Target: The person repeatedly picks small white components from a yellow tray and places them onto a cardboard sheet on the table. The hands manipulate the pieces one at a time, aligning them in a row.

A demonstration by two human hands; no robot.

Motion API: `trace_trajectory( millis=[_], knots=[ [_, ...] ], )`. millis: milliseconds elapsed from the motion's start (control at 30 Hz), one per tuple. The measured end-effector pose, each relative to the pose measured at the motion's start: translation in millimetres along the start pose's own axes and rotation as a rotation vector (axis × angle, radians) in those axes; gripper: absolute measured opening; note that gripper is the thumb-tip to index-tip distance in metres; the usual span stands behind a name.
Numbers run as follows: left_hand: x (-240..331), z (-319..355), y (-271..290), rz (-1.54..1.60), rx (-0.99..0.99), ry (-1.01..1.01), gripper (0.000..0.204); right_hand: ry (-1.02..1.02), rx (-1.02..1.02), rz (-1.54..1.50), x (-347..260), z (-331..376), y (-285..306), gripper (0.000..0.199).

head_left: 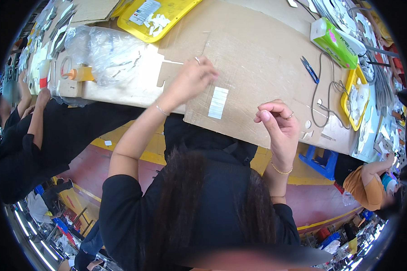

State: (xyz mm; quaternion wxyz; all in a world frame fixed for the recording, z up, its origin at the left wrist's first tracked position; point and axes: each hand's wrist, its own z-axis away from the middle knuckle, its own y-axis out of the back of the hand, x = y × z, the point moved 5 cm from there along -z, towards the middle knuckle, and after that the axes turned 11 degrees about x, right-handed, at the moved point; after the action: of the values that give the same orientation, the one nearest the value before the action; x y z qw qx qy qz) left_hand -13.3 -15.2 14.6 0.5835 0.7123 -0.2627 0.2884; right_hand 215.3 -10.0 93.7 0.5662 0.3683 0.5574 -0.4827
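Observation:
On the cardboard-covered table, a column of small white strips [218, 103] lies side by side near the front edge. My left hand [193, 77] hovers just above and left of these strips, its fingers bent and smeared by motion, so what they hold cannot be made out. To the right of the strips my right hand [281, 126] is raised over the table edge. Its thumb and forefinger are drawn together in a pinch; anything between them is too small or hidden to name.
A yellow tray [157, 35] with white pieces stands at the back left, beside a clear plastic bag [106, 54] and a bottle of amber liquid [80, 74]. At right are blue-handled snips [310, 70], a grey cord [320, 90], a green tissue pack [334, 43] and another yellow tray [344, 103]. Co-workers sit at both sides.

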Motion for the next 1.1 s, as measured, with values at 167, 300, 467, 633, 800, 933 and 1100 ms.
trace_trajectory(
  millis=[167, 300, 467, 633, 800, 933, 1100],
  knots=[
    [16, 14, -24, -0.03, -0.094, -0.028, 0.017, 0.004, -0.021, 0.037, 2, 3, 1, 0.008],
    [17, 14, -32, -0.097, -0.128, -0.018, 0.017, -0.008, -0.015, 0.039, 5, 3, 2, 0.008],
    [12, 13, -39, -0.095, -0.125, 0.002, 0.014, -0.009, -0.021, 0.041, 6, 3, 4, 0.008],
    [-2, 7, -37, 0.091, -0.199, 0.159, 0.012, -0.006, -0.028, 0.045, 9, 0, 3, 0.008],
    [4, -4, -5, 0.825, -0.095, 0.484, 0.011, -0.018, -0.036, 0.034, 11, -2, 0, 0.009],
    [48, 4, 22, 1.038, -0.232, 0.512, 0.012, -0.063, -0.073, -0.065, 11, -12, -6, 0.012],
    [97, 12, 39, 1.068, -0.32, 0.399, 0.024, -0.199, -0.272, -0.308, 13, -15, -21, 0.015]
  ],
)
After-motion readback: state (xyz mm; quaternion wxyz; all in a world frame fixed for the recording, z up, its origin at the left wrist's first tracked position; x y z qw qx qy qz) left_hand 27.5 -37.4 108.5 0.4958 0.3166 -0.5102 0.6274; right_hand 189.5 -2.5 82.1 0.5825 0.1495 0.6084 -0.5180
